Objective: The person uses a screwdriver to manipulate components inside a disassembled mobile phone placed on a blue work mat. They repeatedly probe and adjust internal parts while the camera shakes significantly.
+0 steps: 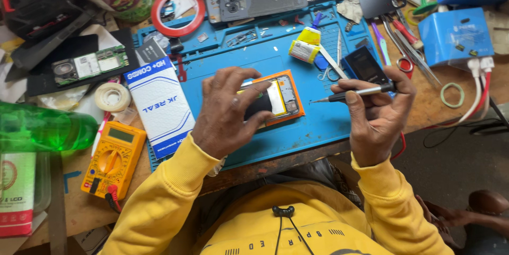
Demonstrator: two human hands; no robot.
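Orange-framed opened phone (286,98) under left hand (225,114); right hand (376,112) fingers grip screwdriver (352,94).

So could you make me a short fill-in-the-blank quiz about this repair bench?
1. The left hand rests on an opened phone in an ___ case.
2. The right hand holds a slim metal ___.
3. The phone lies on a ___ rubber work mat.
4. Left of the mat sits a yellow ___ with a dial.

Missing words: orange; screwdriver; blue; multimeter
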